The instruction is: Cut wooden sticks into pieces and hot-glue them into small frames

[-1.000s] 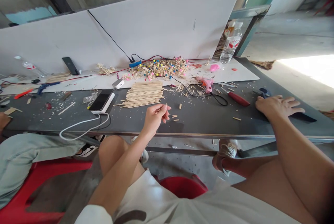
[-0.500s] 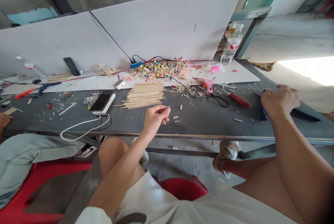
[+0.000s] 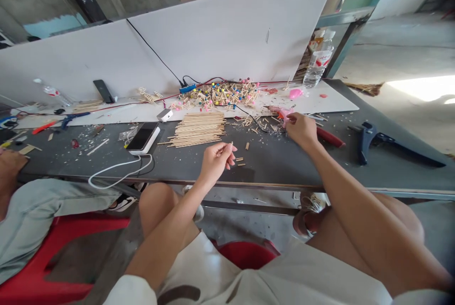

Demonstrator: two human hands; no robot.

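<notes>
My left hand hovers over the front of the grey table, thumb and fingertips pinched together. A tiny pale tip shows at the fingertips, too small to name. Just right of it lie short cut stick pieces, and behind it a stack of thin wooden sticks. My right hand has its fingers closed round the handle of a pink glue gun, which still rests on the table, nozzle pointing left. Blue-handled cutters lie to the right, untouched.
Behind stands a pile of short sticks with coloured balls. A red-handled tool lies by my right wrist. At left are a phone on a white power bank and a co-worker's hand. A water bottle stands back right.
My right hand has left the blue-handled cutters and moved left onto the glue gun. My left hand stays pinched in nearly the same place.
</notes>
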